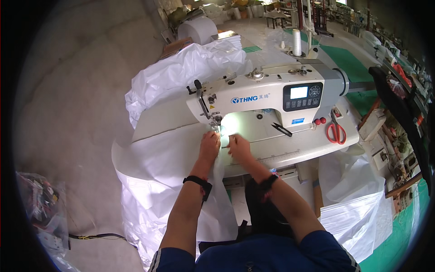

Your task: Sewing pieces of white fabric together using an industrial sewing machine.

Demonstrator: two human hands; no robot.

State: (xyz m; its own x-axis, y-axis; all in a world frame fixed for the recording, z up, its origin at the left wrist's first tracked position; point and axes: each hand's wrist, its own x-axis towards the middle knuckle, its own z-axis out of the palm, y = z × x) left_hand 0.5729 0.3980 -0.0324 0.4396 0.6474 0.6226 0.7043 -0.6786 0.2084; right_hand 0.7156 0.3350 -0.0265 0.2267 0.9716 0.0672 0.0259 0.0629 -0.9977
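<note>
A white sewing machine (267,97) stands on a pale table, its lamp lighting the needle area (218,124). My left hand (210,146) is closed on the edge of a white plastic-like sheet (158,156), just in front of the presser foot. The sheet spreads left over the table and hangs down its front. Right of the needle, my right hand (239,148) has its fingers curled together in the bright light. What those fingers hold, if anything, cannot be made out. The glare and my fingers hide the sheet's edge under the needle.
Black thread snips (282,129) and red-handled scissors (335,131) lie on the table's right. A thread cone (297,43) stands behind the machine. Bunched white sheeting (181,72) lies at the back left; more white sheets (353,204) hang at right. A plastic bag (43,204) sits far left.
</note>
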